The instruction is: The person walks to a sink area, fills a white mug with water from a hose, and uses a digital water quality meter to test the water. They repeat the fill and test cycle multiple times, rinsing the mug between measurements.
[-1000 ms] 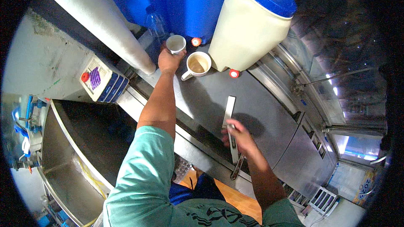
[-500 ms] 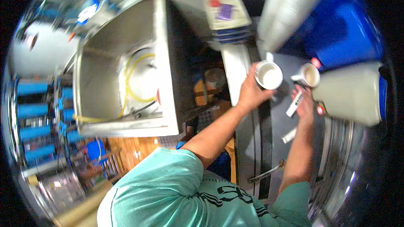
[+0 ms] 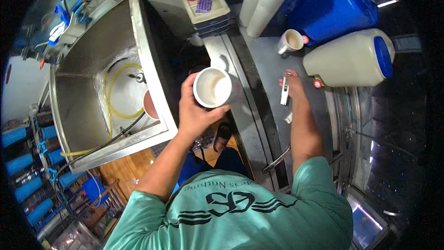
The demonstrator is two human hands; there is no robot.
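My left hand is wrapped round a white cup, holding it up between the sink and the counter. Its mouth faces me, and a pale brownish stain or liquid shows inside. Above the counter, my right hand grips a slim white pen-shaped meter with a small dark display. Beyond that hand, apart from it, stands a second white mug containing a light brown liquid. A small white piece lies on the counter beside my right forearm.
To the left is a steel sink with a yellow hose and a reddish bowl. A cream jerrycan, a blue drum and white rolls line the far right. Stacked boxes stand at the back.
My left hand has carried the white cup leftward, off the counter toward the sink. My right hand, still gripping the meter, has come away from the mug of brown liquid. The view has shifted.
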